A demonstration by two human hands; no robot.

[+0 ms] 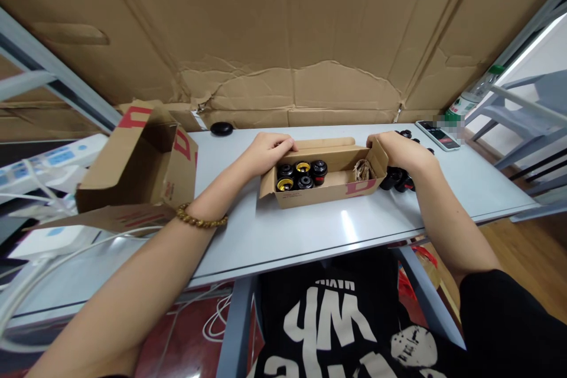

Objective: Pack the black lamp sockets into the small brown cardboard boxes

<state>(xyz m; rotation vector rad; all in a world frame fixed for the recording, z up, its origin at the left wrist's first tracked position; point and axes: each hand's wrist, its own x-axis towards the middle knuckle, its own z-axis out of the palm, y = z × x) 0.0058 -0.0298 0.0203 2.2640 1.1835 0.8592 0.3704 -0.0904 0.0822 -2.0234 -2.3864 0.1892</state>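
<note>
An open, long cardboard box (319, 196) with red print lies on the white table in front of me. Several black cylindrical parts (305, 182) stand in its left half, two of them showing yellow rings. Crumpled brown paper (364, 170) sits at its right end. My left hand (271, 152) is closed on the far left corner, fingers over the edge. My right hand (401, 150) grips the right end, its fingertips partly hidden behind the cardboard. More black parts (397, 179) lie on the table beside and under my right hand.
A larger open cardboard box (177, 174) stands at the left, near white power strips (66, 156) and cables. A black round object (221, 129) lies at the back. On the right are a phone (437, 136) and a bottle (472, 97). Tall cardboard (292, 23) closes off the back.
</note>
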